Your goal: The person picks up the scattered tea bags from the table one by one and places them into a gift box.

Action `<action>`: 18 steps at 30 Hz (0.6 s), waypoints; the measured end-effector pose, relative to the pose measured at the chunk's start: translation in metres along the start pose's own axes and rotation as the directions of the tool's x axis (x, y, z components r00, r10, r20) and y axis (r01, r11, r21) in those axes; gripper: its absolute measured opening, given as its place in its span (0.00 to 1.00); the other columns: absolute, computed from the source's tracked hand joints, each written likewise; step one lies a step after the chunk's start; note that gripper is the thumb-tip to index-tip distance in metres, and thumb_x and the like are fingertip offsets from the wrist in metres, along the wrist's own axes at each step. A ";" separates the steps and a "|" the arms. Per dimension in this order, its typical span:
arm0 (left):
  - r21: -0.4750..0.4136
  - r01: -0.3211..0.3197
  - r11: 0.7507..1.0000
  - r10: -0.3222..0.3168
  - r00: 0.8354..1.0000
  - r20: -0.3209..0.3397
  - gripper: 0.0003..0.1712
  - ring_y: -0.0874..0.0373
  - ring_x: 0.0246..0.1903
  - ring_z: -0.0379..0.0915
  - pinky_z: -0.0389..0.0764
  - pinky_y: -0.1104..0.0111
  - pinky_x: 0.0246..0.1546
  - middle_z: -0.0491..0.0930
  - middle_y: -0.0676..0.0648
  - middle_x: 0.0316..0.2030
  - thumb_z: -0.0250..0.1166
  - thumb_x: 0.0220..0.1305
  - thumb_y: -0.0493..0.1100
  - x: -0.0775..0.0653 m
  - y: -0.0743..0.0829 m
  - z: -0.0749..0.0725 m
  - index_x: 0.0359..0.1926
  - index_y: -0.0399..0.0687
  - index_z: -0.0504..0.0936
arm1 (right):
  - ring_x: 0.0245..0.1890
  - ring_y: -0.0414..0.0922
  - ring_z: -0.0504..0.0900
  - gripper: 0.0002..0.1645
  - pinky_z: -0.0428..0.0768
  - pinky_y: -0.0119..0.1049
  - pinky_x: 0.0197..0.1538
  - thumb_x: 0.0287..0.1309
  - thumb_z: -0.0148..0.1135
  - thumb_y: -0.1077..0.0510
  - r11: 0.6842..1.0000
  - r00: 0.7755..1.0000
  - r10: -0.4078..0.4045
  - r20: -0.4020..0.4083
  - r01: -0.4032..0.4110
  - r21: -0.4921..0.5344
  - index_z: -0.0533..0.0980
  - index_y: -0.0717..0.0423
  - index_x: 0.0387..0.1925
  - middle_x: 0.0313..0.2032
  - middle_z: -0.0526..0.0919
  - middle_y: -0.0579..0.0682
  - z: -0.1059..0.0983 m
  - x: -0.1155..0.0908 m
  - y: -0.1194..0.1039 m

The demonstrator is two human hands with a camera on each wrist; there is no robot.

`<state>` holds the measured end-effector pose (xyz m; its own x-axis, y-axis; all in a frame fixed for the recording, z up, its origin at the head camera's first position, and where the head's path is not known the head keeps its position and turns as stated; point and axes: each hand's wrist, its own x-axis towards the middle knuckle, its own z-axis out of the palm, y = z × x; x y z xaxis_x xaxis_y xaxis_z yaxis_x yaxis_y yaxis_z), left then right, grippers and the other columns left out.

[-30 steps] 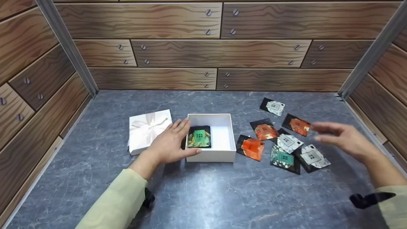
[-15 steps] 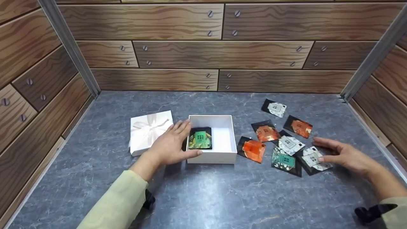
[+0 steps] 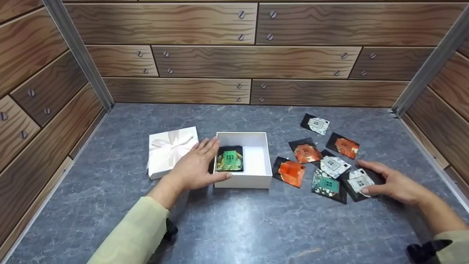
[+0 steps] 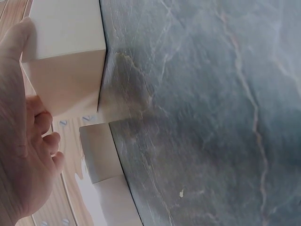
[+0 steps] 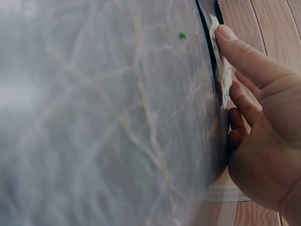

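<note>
In the head view a white box stands mid-table, a green-and-black sachet lying in its left part. My left hand rests along the box's left wall, fingers extended, thumb on the front rim; the left wrist view shows this hand against the box's side. My right hand pinches the right edge of a white-and-black sachet, thumb on top. In the right wrist view the thumb lies on the sachet's face, the other fingers curled by its edge.
Left of the box sits a white lid with a ribbon bow. Several sachets lie to the right, among them an orange one, a teal one and a white one farther back. Wood-patterned walls enclose the grey table.
My right hand has come down from over the table's right side onto the white-and-black sachet and closed its thumb and fingers at the edge. The left hand has stayed on the box.
</note>
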<state>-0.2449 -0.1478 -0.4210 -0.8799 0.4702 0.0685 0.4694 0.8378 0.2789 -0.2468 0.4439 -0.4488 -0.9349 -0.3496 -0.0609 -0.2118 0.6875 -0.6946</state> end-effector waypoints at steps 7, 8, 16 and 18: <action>0.004 -0.012 1.000 0.012 1.000 -0.008 0.66 0.38 0.82 0.44 0.47 0.49 0.81 0.47 0.40 0.84 0.53 0.66 0.83 0.001 -0.001 -0.001 0.84 0.39 0.50 | 0.71 0.73 0.57 0.46 0.54 0.75 0.69 0.57 0.79 0.61 0.999 0.999 -0.039 0.002 0.039 0.018 0.69 0.63 0.74 0.73 0.61 0.73 -0.001 0.002 -0.002; 0.004 -0.013 1.000 0.013 1.000 -0.010 0.66 0.38 0.82 0.44 0.47 0.49 0.81 0.48 0.39 0.83 0.53 0.66 0.82 0.001 -0.001 0.000 0.84 0.38 0.50 | 0.71 0.71 0.57 0.44 0.54 0.74 0.71 0.56 0.80 0.61 0.999 0.999 -0.042 0.002 0.042 0.016 0.71 0.63 0.73 0.73 0.62 0.72 0.000 0.002 -0.001; 0.005 -0.012 1.000 0.012 1.000 -0.010 0.66 0.37 0.82 0.44 0.48 0.48 0.81 0.48 0.39 0.83 0.54 0.66 0.82 0.000 0.000 -0.001 0.84 0.38 0.51 | 0.48 0.37 0.77 0.36 0.75 0.26 0.49 0.57 0.78 0.67 0.994 0.998 -0.047 -0.029 0.050 0.099 0.70 0.64 0.65 0.57 0.76 0.52 0.004 0.003 0.004; -0.001 -0.011 1.000 0.011 1.000 -0.009 0.66 0.37 0.82 0.44 0.48 0.47 0.81 0.49 0.39 0.83 0.55 0.66 0.81 0.000 0.000 -0.002 0.84 0.38 0.51 | 0.48 0.36 0.77 0.35 0.74 0.25 0.50 0.57 0.77 0.68 0.991 0.997 -0.061 -0.038 0.065 0.115 0.70 0.66 0.63 0.57 0.76 0.47 0.004 0.003 0.005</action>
<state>-0.2447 -0.1480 -0.4194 -0.8751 0.4773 0.0800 0.4793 0.8322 0.2788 -0.2493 0.4441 -0.4555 -0.9304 -0.3665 0.0093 -0.2384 0.5856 -0.7748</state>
